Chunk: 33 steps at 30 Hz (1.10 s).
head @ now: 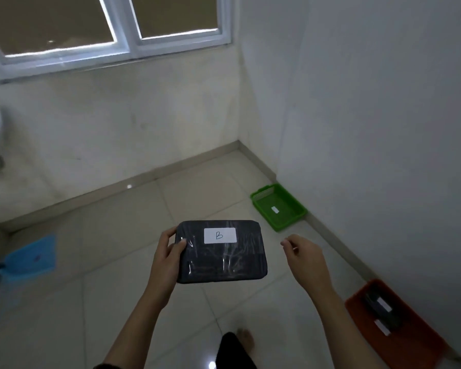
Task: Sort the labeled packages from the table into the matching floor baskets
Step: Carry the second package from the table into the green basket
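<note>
A flat black package [221,259] wrapped in shiny film carries a white label with the letter B. My left hand [168,251] grips its left edge and holds it level above the floor. My right hand [301,251] hovers a little to the right of the package, fingers loosely curled, touching nothing. A green basket [290,217] with a small white label inside stands on the floor by the right wall, beyond the package. An orange basket [357,304] at the lower right holds dark packages with white labels. A blue basket [30,259] lies blurred at the far left.
Pale floor tiles [117,262] fill the space between the baskets. White walls meet in a corner behind the green basket, with a window [112,27] above. My foot and dark trouser leg [234,347] show at the bottom. A white object sits at the left edge.
</note>
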### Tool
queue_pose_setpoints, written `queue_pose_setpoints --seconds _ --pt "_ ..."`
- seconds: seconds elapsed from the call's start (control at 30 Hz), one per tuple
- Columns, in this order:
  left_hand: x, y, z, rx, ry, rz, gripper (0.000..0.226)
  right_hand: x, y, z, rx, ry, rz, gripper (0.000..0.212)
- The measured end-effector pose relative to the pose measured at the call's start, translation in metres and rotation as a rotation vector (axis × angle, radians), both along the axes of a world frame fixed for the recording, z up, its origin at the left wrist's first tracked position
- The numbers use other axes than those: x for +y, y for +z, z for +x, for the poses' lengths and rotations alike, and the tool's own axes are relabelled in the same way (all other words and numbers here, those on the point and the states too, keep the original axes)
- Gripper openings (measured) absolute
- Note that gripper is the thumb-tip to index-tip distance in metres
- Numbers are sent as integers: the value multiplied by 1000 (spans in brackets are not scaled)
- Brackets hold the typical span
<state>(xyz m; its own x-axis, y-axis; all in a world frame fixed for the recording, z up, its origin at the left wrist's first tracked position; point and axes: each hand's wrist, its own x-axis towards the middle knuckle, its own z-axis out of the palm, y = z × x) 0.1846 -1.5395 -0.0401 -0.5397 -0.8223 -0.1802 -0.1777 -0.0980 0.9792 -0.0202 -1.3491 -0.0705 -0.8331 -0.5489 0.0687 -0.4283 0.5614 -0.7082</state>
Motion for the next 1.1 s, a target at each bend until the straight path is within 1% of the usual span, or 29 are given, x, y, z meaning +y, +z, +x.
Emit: queue_pose_setpoints --seconds 0.13,0.23,0.37,0.53,0.6,0.73,0.83,0.93,1.03,1.1 --pt "-75 7 -91 13 -101 22 23 -66 12 -84 -11 -60 22 21" --pt "-123 9 -154 27 -140 0 22 -107 19 -141 -17 -123 33 20" --pt "-186 -1 -238 39 -223 -42 27 -153 13 -202 3 -202 17 18" --pt "-272 -25 -356 29 -453 -66 35 -212 -17 -277 -21 -361 36 17" --pt "-297 -30 -394 30 -530 -69 36 -226 -23 -294 -30 -417 61 17" --pt "-364 -42 -494 -38 -752 -56 38 -268 -38 -336 -102 -628 111 17" --pt "-394 -55 -559 -71 -875 -56 36 -287 -49 -362 -127 -752 116 16" --pt "-406 -83 -609 -101 -942 -15 37 -297 -70 -381 -148 -858 107 12" --pt "-403 -125 -648 -137 -967 29 38 -304 -107 -401 -167 -906 100 11" --pt "-398 -166 -668 -147 -991 48 39 -308 -146 -415 -195 -940 104 11"
